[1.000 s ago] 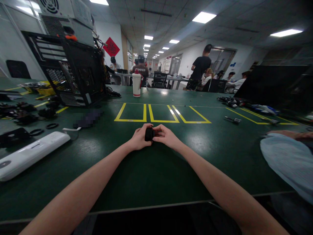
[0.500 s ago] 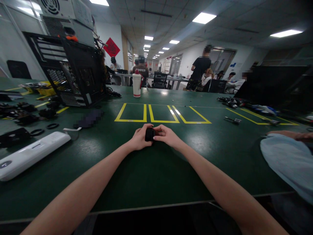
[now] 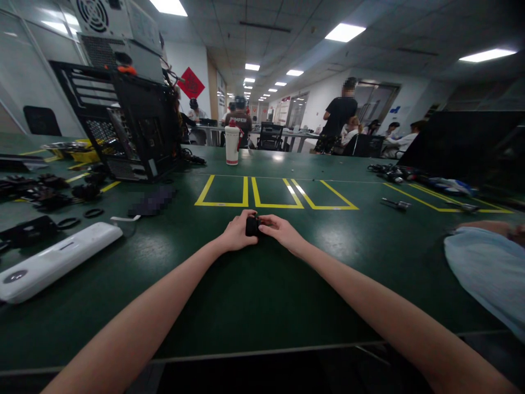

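A small black block-like part [image 3: 251, 226] is held above the green table, in front of the yellow tape outlines. My left hand [image 3: 237, 232] wraps around its left side, thumb below and fingers over the top. From the right, my right hand [image 3: 283, 232] pinches at the part's right edge with thumb and fingertips. Fingers cover much of the part, so its exact kind does not show.
To the left lie a white elongated device [image 3: 61, 260], black rings [image 3: 93, 213] and dark parts, before an open black computer case [image 3: 135, 128]. A white cup [image 3: 232, 144] stands behind the tape outlines. At right are metal tools [image 3: 396, 204] and a person's light-blue sleeve [image 3: 484, 268].
The view has shifted slightly, so the scene sits a little further right. Both hands stay at the black part, with the right fingertips slightly moved along its edge.
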`<action>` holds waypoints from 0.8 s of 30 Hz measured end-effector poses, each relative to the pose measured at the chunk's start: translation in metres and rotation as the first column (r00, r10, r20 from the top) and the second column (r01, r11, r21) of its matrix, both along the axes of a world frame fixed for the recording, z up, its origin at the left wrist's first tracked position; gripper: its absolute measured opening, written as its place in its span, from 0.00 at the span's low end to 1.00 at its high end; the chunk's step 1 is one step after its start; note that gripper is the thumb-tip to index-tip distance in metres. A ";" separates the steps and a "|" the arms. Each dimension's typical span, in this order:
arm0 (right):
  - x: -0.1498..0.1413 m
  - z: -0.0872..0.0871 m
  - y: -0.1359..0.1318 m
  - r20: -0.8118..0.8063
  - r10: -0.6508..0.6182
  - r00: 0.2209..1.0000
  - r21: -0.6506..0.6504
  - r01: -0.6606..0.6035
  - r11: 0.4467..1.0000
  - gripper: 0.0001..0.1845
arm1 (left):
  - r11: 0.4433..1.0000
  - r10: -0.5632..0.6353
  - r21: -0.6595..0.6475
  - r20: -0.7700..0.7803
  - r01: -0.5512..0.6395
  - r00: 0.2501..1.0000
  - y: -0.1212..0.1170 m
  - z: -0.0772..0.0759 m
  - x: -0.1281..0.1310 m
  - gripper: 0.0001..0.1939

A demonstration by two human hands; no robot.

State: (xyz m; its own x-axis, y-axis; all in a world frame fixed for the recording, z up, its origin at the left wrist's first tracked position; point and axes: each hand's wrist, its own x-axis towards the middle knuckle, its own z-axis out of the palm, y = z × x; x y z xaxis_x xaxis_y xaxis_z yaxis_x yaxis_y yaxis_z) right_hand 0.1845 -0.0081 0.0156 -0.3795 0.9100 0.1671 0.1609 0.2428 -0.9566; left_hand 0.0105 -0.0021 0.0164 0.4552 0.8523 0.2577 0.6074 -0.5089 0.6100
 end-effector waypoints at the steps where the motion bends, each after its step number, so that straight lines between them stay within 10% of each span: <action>1: 0.000 -0.001 0.000 -0.012 0.013 1.000 0.000 -0.013 1.000 0.17 | 1.000 0.015 -0.015 -0.009 -0.015 1.000 0.000 0.001 0.000 0.34; 24: 0.001 -0.002 0.003 -0.063 0.082 0.995 0.021 -0.081 0.996 0.20 | 0.993 0.032 -0.112 -0.021 -0.034 0.999 0.003 0.000 -0.002 0.35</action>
